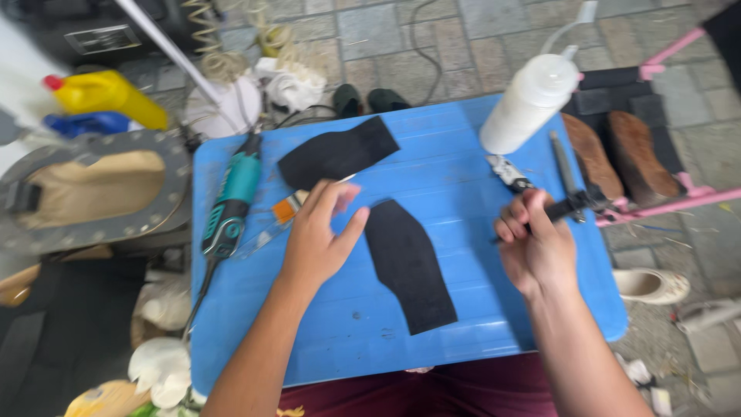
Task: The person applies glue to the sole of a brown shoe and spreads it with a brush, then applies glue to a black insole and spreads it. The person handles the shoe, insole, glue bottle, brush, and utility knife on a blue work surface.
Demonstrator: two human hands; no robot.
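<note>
A blue plastic table top (463, 201) lies in front of me. Two black cut pieces of sheet material rest on it: one (407, 264) near the middle, another (338, 152) farther back. My left hand (320, 235) hovers flat with fingers apart just left of the near black piece, above a small brush with an orange ferrule (287, 210). My right hand (534, 245) is closed around a dark-handled tool (570, 205) at the table's right side.
A teal and black rotary power tool (230, 205) lies at the table's left. A white squeeze bottle (529, 104) and pliers (508, 171) sit at the back right. Brown shoe soles (634, 154) rest on a pink rack; a yellow bottle (108, 96) stands far left.
</note>
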